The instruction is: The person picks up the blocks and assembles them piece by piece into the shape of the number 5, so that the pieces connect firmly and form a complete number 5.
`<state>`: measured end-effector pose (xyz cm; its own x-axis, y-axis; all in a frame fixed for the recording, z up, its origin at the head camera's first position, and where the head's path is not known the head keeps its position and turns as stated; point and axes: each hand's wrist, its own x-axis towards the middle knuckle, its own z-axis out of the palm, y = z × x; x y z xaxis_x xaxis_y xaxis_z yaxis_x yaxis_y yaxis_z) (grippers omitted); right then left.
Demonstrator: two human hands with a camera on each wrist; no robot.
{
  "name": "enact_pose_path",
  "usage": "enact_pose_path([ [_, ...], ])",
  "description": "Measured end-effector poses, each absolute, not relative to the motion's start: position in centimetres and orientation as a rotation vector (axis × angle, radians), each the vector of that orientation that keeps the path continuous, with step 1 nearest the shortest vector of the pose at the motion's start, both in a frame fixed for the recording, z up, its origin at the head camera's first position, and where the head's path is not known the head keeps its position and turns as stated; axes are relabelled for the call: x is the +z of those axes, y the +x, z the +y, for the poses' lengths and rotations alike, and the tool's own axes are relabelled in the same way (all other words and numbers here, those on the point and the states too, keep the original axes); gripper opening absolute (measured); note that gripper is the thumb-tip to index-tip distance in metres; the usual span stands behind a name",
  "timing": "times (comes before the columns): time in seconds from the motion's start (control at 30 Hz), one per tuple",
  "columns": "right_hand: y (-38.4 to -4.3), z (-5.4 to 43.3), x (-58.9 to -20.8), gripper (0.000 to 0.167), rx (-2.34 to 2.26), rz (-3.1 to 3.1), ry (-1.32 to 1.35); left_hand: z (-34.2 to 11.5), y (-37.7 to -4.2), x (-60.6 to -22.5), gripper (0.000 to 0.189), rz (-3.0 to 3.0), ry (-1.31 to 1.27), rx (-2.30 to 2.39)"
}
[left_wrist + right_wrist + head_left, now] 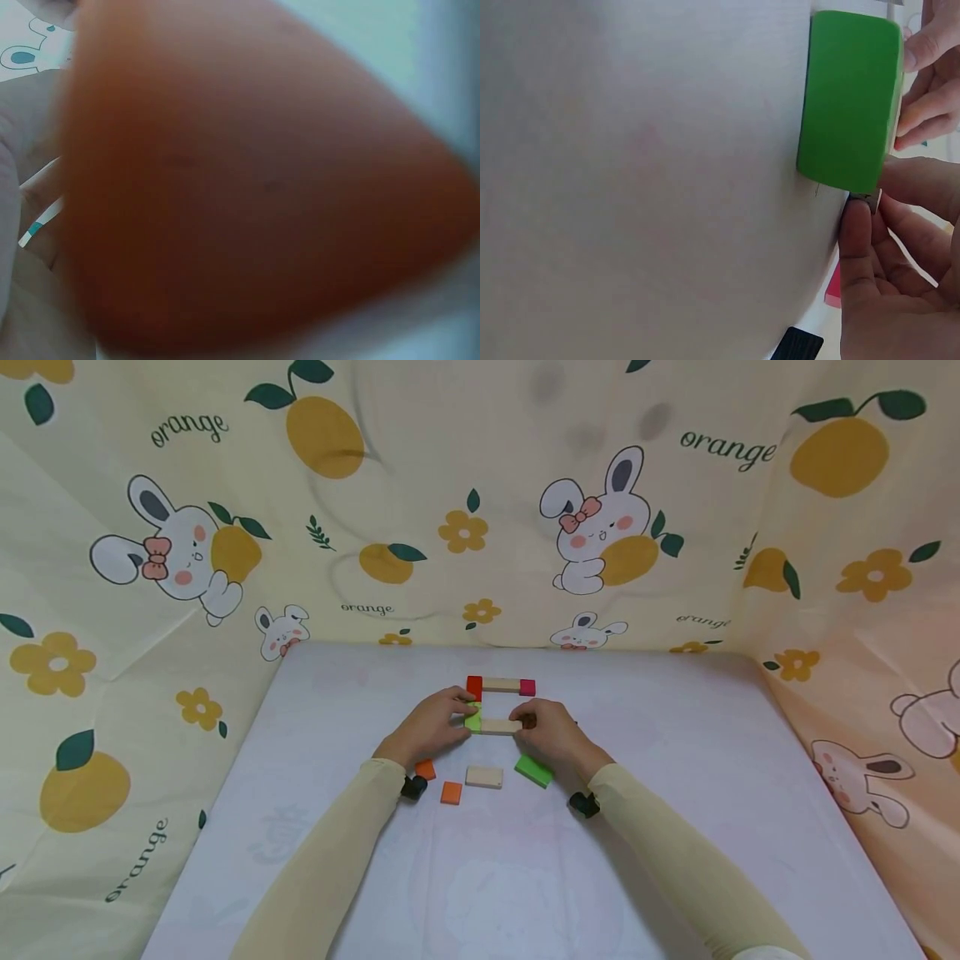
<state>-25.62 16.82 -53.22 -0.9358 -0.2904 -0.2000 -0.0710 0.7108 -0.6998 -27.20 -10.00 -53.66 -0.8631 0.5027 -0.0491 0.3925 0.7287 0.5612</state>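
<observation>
My left hand [431,722] holds a light green block [472,718] between thumb and fingers. Directly behind that block lies a red block [474,687]. A plain wooden block [500,727] runs rightward from the green one. At its right end, my right hand [555,735] pinches a small dark brown block [528,721], partly covered by the fingertips; the right wrist view shows its edge [864,199] between thumb and fingers. Farther back, another wooden block [501,685] joins the red block to a crimson block [527,687]. A blurred orange-brown shape [262,187] fills most of the left wrist view.
Nearer the person lie two orange blocks [451,792], a loose wooden block [484,777] and a green block [533,771]. A black piece [797,345] shows low in the right wrist view. The white table [495,877] meets a patterned cloth [465,585] at its back and sides.
</observation>
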Motion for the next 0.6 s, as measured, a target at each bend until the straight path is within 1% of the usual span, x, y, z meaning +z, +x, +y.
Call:
enact_pose_path([
  [0.23, -25.70, 16.86, -53.51, 0.027, -1.045, 2.625, -0.292, -9.84, -27.08, -53.44, 0.044, 2.726, 0.690, 0.806],
  [0.6, -25.60, 16.84, -53.39, 0.027, -1.038, 2.624, -0.317, -9.81, -27.14, -53.22, 0.043, 2.744, 0.723, 0.767],
])
